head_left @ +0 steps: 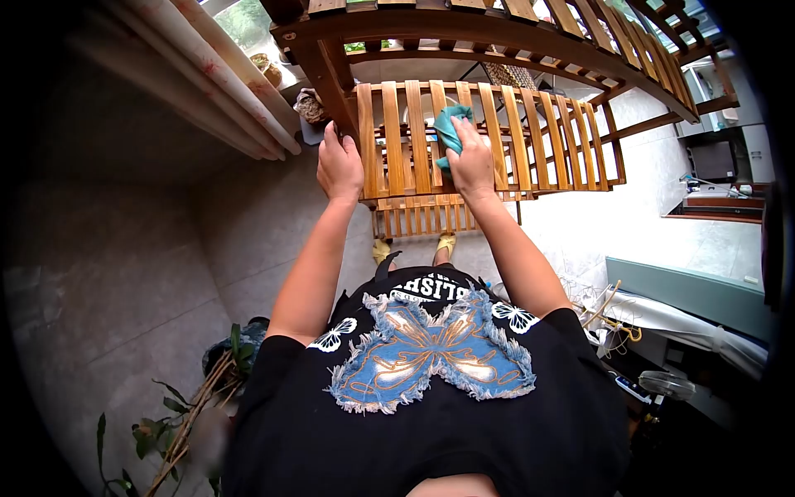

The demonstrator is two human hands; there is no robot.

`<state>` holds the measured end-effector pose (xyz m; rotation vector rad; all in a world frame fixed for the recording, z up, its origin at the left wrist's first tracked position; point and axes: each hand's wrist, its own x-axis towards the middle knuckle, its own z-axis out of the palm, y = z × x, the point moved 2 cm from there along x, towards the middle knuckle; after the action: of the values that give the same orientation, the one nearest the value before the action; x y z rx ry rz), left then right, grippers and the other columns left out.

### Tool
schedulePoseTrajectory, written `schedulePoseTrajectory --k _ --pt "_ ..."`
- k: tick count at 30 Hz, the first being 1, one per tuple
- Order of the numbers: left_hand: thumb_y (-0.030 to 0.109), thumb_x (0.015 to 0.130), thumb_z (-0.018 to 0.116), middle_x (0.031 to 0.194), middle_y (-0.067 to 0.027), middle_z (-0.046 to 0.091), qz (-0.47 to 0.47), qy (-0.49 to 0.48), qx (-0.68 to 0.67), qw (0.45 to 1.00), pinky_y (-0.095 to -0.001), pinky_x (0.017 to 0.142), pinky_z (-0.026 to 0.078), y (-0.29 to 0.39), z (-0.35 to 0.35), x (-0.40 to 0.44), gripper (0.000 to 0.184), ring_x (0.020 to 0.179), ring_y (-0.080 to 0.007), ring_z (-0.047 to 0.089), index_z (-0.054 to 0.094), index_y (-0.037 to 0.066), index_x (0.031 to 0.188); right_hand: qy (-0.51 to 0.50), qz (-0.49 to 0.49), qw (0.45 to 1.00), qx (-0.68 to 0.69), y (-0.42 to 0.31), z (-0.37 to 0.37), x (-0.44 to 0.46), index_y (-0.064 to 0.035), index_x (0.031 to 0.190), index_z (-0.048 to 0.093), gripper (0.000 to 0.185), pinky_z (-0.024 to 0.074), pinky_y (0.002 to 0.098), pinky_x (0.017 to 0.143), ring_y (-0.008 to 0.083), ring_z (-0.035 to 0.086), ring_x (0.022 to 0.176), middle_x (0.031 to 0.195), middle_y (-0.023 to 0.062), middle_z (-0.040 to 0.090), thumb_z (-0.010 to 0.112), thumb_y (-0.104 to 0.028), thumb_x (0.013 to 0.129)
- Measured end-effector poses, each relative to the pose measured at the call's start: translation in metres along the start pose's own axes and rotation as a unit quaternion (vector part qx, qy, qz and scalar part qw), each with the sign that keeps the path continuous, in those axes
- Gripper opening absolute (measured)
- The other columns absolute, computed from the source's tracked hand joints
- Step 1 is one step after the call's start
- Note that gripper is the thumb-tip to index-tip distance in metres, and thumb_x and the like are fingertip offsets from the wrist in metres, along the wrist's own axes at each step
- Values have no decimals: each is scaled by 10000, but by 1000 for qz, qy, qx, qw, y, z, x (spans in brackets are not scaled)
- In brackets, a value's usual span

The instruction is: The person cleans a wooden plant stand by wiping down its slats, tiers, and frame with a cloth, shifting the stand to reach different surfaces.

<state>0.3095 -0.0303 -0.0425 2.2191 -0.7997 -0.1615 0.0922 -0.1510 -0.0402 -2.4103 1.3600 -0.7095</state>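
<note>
A slatted wooden rack [397,149] stands in front of me, its lower shelf at the height of my hands. My right hand [474,166] presses a teal cloth [451,132] onto the slats near the middle of that shelf. Part of the cloth bunches out past the fingers. At the shelf's left end, my left hand [340,170] is closed around the rack's dark corner post [330,79]; some of its fingers are hidden behind the wood.
Overhead runs the rack's upper shelf [497,33], and a lower slatted tier [422,217] shows beneath. A curtain [219,74] hangs at the left by the window. A potted plant [195,406] is at lower left. Clothes hangers [613,315] lie at right.
</note>
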Motion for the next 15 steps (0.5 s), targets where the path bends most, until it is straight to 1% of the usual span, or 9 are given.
schedulePoseTrajectory --k 3,5,6,7,9,10,11,14,15 --pt "285 1028 529 1235 -142 674 -35 -14 -3 999 -485 939 496 6 -5 -3 414 1143 -383 628 513 144 1417 -9 -59 996 66 -40 8 -9 -124 1388 604 597 453 439 1040 400 559 1119 1458 165 569 719 -101 803" --pt "234 1027 517 1212 -141 683 -39 -17 4 999 -453 915 510 5 -5 -2 409 1121 -351 649 515 151 1427 -19 -123 990 60 -64 11 -20 -140 1387 608 606 474 429 1012 384 558 1076 1467 139 568 722 -88 794" --pt "159 1017 518 1219 -146 692 -75 -46 -86 992 -402 896 524 -17 9 6 439 1067 -301 681 522 148 1456 -38 -144 987 63 -80 7 -26 -148 1373 622 594 488 411 986 365 557 1053 1469 115 572 717 -74 791" --pt "159 1017 518 1219 -146 692 -75 -45 -87 992 -402 896 524 -30 16 10 439 1067 -301 681 522 148 1456 -56 -165 983 66 -93 3 -32 -155 1359 636 583 501 393 960 346 556 1029 1470 91 577 712 -60 788" --pt "83 973 545 1302 -172 657 -56 -88 -292 951 -448 961 512 -35 17 15 508 1167 -362 647 503 153 1475 -32 -289 957 -28 -104 12 -42 -191 1285 694 475 514 324 905 278 554 992 1438 14 607 636 -57 832" --pt "62 962 576 1365 -177 634 -29 -86 -254 963 -420 998 497 -32 9 11 563 1223 -331 632 476 151 1508 -23 -323 944 -62 -105 15 -39 -191 1266 702 442 516 319 900 270 563 996 1417 12 620 624 -77 846" --pt "62 962 576 1365 -177 634 -30 -84 -256 963 -420 998 497 -30 5 11 563 1223 -331 632 476 151 1508 -15 -357 929 -95 -106 19 -34 -190 1248 711 411 519 313 896 262 571 999 1395 10 634 611 -97 861" --pt "126 1001 538 1333 -133 646 -42 -141 -158 976 -434 952 512 -29 -4 9 557 1173 -341 642 427 201 1542 20 -329 936 -128 -104 23 0 -175 1173 740 333 526 304 907 262 612 1028 1347 19 668 608 -133 871" --pt "126 1001 538 1333 -133 646 -45 -139 -160 976 -434 952 512 -26 -6 6 557 1173 -341 642 427 201 1542 49 -329 930 -157 -97 33 16 -190 1180 743 333 532 304 904 268 607 1045 1342 9 673 603 -125 885"
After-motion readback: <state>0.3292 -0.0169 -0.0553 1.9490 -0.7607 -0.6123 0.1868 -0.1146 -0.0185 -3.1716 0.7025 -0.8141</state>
